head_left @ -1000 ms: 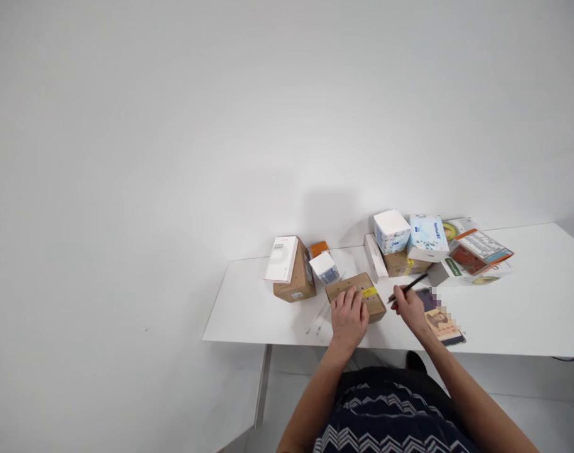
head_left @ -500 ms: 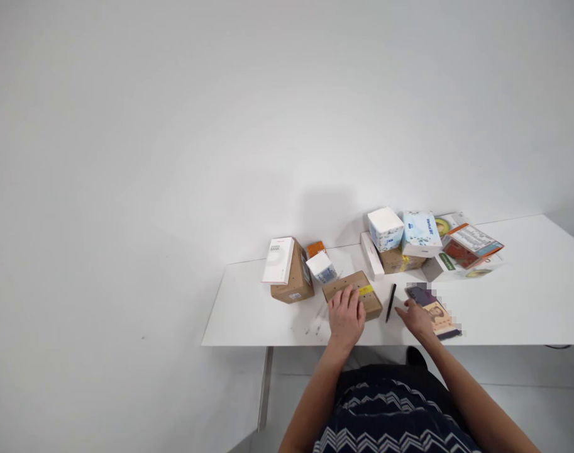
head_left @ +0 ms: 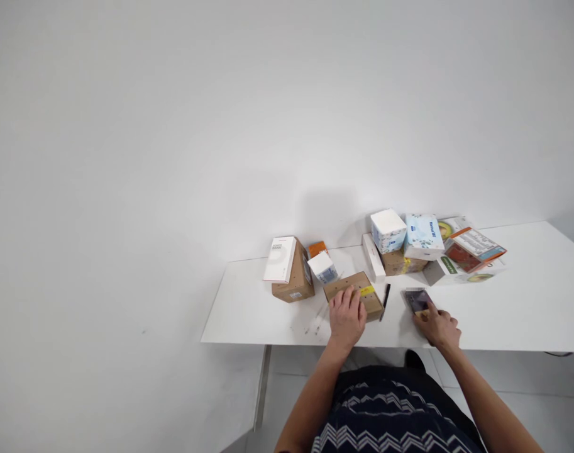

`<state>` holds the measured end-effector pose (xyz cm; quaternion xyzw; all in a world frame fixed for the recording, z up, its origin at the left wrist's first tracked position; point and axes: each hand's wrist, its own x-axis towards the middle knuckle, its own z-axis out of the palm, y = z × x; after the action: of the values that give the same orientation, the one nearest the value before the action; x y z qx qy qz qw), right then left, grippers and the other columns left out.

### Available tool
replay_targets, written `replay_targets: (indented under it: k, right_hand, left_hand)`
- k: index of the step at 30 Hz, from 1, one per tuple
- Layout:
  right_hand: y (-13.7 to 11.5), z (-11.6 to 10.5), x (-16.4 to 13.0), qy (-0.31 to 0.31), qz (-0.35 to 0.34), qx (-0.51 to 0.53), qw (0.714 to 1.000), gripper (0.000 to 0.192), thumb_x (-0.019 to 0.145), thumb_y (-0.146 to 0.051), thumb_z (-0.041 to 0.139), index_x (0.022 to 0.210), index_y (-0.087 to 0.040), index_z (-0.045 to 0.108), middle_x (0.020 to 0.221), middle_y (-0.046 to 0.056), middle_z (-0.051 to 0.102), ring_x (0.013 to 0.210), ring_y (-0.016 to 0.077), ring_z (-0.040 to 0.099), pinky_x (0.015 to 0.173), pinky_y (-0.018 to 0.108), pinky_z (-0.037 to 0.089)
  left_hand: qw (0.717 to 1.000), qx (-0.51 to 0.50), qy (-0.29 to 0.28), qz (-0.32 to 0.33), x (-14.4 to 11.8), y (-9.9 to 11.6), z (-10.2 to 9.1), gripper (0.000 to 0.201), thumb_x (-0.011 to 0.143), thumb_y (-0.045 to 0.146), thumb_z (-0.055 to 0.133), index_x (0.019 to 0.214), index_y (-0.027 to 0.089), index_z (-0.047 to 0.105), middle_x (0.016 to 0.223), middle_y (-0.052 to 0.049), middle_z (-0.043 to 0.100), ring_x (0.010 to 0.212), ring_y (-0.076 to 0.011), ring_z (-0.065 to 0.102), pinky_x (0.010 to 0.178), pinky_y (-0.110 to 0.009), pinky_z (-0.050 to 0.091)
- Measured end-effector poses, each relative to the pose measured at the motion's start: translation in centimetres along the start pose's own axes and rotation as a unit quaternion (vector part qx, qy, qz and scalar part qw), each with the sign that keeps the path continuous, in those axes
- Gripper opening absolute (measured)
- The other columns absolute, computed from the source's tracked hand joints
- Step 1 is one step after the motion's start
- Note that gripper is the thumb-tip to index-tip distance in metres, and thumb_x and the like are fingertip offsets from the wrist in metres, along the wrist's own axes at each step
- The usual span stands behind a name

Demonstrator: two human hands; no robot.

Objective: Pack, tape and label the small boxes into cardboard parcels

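Note:
A cardboard box (head_left: 375,306) with a strip of yellow tape lies near the table's front edge. My left hand (head_left: 347,318) presses on its near side, fingers bent over the top. Close against the box's right edge is a black pen (head_left: 385,301). Farther right, my right hand (head_left: 437,326) is closed around a flat, dark purple and tan printed item (head_left: 415,299) on the table. The thumb is at its left side and the index finger reaches over its face; the hand hides much of it.
On the left, a white power bank box (head_left: 280,259) tops a brown carton (head_left: 293,289), beside a small white box (head_left: 322,267) and an orange one (head_left: 317,248). Behind my right hand stand blue-and-white boxes (head_left: 423,234), a slim white box (head_left: 373,258) and avocado-printed packaging (head_left: 478,275).
My right hand has moved right and closed over the printed item, which has shifted left and turned. The pen has moved left against the cardboard box. My left hand stays on the box.

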<state>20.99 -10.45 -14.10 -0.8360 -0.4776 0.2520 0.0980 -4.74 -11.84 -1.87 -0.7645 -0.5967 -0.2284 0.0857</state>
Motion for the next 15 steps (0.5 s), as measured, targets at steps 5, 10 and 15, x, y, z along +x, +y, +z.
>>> replay_targets:
  k: [5,10,15]
  right_hand:
    - [-2.1,-2.5,-1.8,-0.142,0.088,0.427,0.889,0.056,0.07,-0.048,0.056,0.117,-0.019,0.056,0.085,0.01,0.067,0.077,0.0265,0.065,0.067,0.042,0.054]
    - [-6.8,-8.3,-5.5,-0.268,0.066,0.645,0.713,0.046,0.079,-0.051,0.044,0.104,-0.017,0.063,0.104,0.016,0.069,0.088,0.0284,0.067,0.079,0.047,0.054]
    - [-11.9,-11.6,-9.4,-0.375,0.041,0.688,0.62,0.048,0.083,-0.05,0.04,0.102,-0.015,0.066,0.102,0.015,0.071,0.089,0.0291,0.068,0.079,0.046,0.054]
  left_hand:
    - [1.0,0.001,-0.003,0.002,-0.1,-0.1,0.0,0.029,0.084,0.027,0.054,0.113,0.022,0.06,0.121,-0.006,0.061,0.105,-0.0223,0.053,0.087,-0.038,0.044]
    - [1.0,0.007,-0.002,0.009,0.0,0.1,0.0,0.03,0.084,0.027,0.053,0.113,0.021,0.06,0.12,-0.006,0.061,0.104,-0.0229,0.054,0.086,-0.038,0.044]
    - [1.0,0.009,-0.002,0.013,0.0,-0.4,0.2,0.031,0.083,0.026,0.053,0.113,0.022,0.06,0.121,-0.006,0.061,0.102,-0.0225,0.054,0.083,-0.039,0.046]
